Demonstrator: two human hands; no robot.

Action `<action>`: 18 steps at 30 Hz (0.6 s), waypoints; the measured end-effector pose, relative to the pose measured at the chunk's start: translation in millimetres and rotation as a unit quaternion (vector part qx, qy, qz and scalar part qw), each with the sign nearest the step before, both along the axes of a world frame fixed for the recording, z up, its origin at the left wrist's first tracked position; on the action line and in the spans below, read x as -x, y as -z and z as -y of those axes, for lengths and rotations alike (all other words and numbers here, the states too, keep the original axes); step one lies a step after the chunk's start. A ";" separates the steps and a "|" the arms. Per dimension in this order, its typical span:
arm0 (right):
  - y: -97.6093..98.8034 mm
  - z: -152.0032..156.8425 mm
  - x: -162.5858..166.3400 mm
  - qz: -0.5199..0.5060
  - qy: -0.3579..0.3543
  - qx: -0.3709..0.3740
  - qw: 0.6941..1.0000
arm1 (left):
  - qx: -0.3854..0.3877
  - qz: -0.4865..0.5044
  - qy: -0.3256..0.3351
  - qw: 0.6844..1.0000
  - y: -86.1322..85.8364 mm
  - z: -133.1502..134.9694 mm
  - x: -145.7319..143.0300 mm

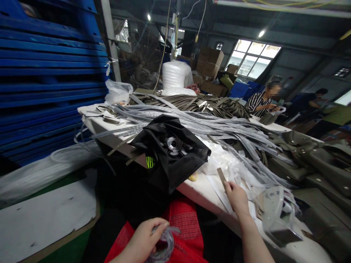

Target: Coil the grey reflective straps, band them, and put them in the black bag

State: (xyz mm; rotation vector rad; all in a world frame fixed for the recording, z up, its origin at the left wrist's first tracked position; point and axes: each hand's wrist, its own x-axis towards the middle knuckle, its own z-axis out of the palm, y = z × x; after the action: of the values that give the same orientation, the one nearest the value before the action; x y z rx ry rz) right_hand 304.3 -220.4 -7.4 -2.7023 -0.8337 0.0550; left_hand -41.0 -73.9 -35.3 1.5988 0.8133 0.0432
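Note:
My left hand is closed around a coiled clear plastic strip, held low over the red checked cloth on my lap. Over the table's near edge, my right hand pinches a short flat olive-brown strip that points up and away from me. A black bag lies with its mouth open on the table edge, and inside it sit more coiled clear strips. Crumpled clear plastic and white paper lie just beyond my right hand.
Long clear strips and olive straps spread across the white table. A clear plastic box stands at right, beside olive bags. Blue pallets are stacked at left. A person in a striped top sits across the table.

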 end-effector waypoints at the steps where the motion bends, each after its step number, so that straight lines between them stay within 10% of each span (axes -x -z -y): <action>1: -3.1 0.8 4.2 -0.056 0.004 -0.071 0.996 | -0.001 0.000 -0.001 1.000 -0.6 0.3 -0.5; 5: -18.2 -4.8 32.8 -0.370 0.009 -0.343 0.863 | 0.000 0.004 0.003 1.000 -6.3 1.3 -2.3; 11: -40.6 -18.1 65.9 -0.608 -0.040 -0.397 0.687 | -0.011 0.007 0.002 1.000 -14.3 0.4 -1.2; 18: -46.7 -27.5 87.5 -0.649 -0.057 -0.377 0.658 | -0.006 0.004 0.010 1.000 -23.9 -0.2 -0.9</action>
State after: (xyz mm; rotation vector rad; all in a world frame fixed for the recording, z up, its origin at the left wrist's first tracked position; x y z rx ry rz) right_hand 216.7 -192.9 39.2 -1.2140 -0.3448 1.1936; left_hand -40.0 -73.7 -11.4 1.6171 0.7921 0.0394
